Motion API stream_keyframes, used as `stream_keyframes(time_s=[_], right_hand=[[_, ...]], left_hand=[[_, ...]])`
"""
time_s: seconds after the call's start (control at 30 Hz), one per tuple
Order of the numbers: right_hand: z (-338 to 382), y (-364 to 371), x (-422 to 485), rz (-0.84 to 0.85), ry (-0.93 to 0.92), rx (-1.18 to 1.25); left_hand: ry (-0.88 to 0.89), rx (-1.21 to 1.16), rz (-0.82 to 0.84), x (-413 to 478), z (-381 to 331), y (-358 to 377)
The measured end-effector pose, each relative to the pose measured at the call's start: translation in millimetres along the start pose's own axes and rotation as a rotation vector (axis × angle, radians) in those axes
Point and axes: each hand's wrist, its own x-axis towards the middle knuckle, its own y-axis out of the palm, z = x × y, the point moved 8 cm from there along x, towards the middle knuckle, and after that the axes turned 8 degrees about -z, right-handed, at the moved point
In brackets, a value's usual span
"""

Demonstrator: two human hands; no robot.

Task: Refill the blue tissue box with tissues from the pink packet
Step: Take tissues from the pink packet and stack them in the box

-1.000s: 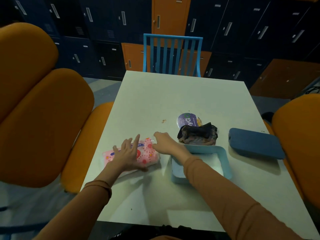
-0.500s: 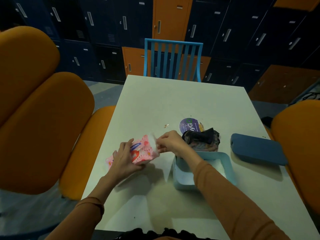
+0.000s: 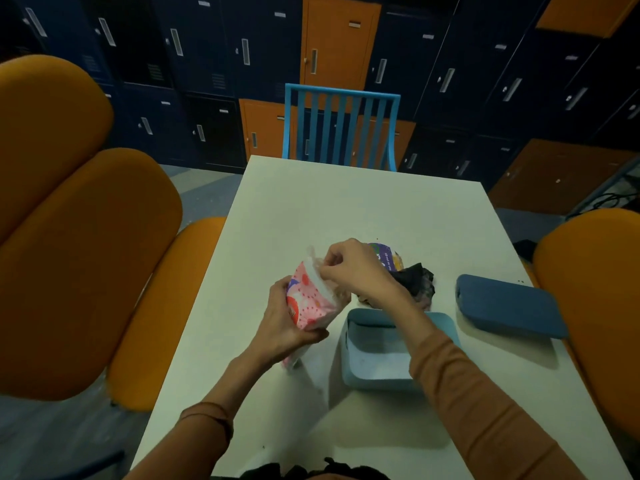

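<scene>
Lockers (image 3: 194, 64) in navy and orange fill the back wall, and the white bench (image 3: 346, 209) runs as open surface from the hands to its far edge, where a blue chair (image 3: 341, 126) stands. Tight at the sides, though: left orange chair (image 3: 79, 254) and right orange chair (image 3: 595, 289) hug the long edges. The pink packet (image 3: 310, 299) is up off the bench, tilted, spotted pink with a clear plastic top. Left hand (image 3: 280, 327) wraps the lower body, grip clamped round it. Right hand (image 3: 353, 268) pinches the clear top (fingers tight on the film). Blue tissue box (image 3: 377, 358) lies open just right of the packet, under the right forearm, and the dark blue lid (image 3: 509, 306) rests apart, near the right edge.
</scene>
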Motion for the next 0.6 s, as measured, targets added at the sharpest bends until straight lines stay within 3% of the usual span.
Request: stream_keyframes(time_s=[0.17, 0.33, 0.53, 0.6], right_hand=[[-11.9, -17.9, -0.6, -0.048, 0.067, 0.071], [-32.4, -11.1, -10.9, 0.095, 0.124, -0.036], [-54.4, -49.5, -15.7, -0.116, 0.179, 0.072], [-60.1, -56.1, -18.9, -0.114, 0.197, 0.134]], left_hand=[[0.005, 0.037, 0.061, 2.8, -4.3, 4.7], [0.072, 0.032, 0.128, -1.6, -8.3, 12.4], [0.094, 0.012, 0.165, -8.9, -12.8, 25.7], [0.105, 0.014, 0.164, -8.7, -14.5, 25.9]])
